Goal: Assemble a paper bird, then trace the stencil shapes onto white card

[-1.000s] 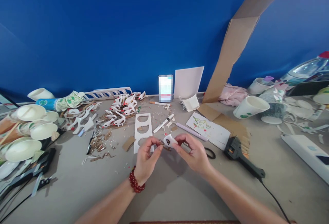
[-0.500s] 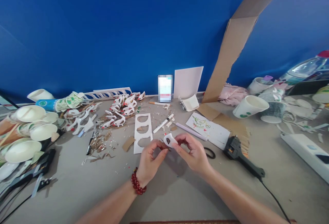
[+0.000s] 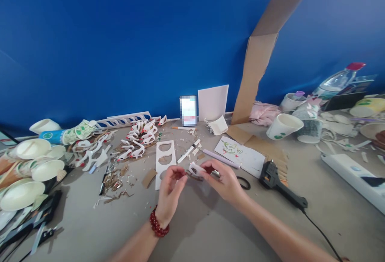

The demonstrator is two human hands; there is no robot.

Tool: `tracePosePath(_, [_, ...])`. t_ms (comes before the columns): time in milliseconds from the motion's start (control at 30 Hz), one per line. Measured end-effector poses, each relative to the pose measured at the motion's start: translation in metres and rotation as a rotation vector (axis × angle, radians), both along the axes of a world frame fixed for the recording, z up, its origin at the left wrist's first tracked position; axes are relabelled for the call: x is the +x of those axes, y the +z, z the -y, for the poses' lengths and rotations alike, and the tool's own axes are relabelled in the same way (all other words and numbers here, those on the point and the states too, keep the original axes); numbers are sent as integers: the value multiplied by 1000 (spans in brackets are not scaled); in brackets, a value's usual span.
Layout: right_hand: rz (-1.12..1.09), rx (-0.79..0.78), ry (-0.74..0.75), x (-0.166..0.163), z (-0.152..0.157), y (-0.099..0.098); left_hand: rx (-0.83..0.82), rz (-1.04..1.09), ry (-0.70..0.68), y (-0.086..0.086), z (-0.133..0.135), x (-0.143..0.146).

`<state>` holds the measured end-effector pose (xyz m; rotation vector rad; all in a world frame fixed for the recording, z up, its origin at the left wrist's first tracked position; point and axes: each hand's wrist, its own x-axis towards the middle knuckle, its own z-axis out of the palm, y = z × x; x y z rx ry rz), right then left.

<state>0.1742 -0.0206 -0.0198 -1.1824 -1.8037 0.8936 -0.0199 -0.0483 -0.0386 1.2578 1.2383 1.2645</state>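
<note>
A small white cut-out piece (image 3: 195,168) with a black mark on it is pinched between the thumb and fingers of my right hand (image 3: 224,180). Along its lower edge runs a thin brown strip (image 3: 195,177). My left hand (image 3: 172,186), with a red bead bracelet (image 3: 158,222) at the wrist, is close beside the piece on the left. Its thumb and fingers are loosely curled and apart; I see nothing gripped in them. A black loop (image 3: 243,182) shows just behind my right hand, the rest hidden.
A white sheet with oval holes (image 3: 165,158) lies beyond my left hand. Several white bird-like cut-outs (image 3: 144,134) are heaped farther back. A hot glue gun (image 3: 278,188) rests at right, near a bird drawing (image 3: 240,154). Paper cups (image 3: 284,125) stand right; stacked cups (image 3: 33,150) lie left.
My left hand has drawn slightly left, away from the white piece it was touching. My right hand still holds the piece, now tilted differently. The camera view has shifted.
</note>
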Motion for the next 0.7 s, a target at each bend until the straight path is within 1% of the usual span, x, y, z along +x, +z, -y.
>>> tracePosePath(67, [51,5,36,1,-2,2,29,-71,20,1,-2,-4])
tracePosePath(167, [74,23,99,-1,-2,2,107,-234,-36,3,-5,-8])
tracePosePath(267, [58,15,149,-1,-2,1,127,-334,-76,3,-7,-8])
tracePosePath(333, [-3,-25,143,2,-5,-1,104,-318,-81,2,-8,-8])
tracePosePath(433, [-122,-124,45,10,-11,-2,55,-222,-70,0,-9,-9])
tracePosePath(500, [-157,-166,1,14,-15,-3,34,-179,-55,0,-9,-10])
tracePosePath(567, [-175,-199,30,14,-16,-4,22,-164,-41,-1,-9,-10])
tracePosePath(700, [-230,-281,190,7,-13,-11,5,-162,-33,0,-8,-10])
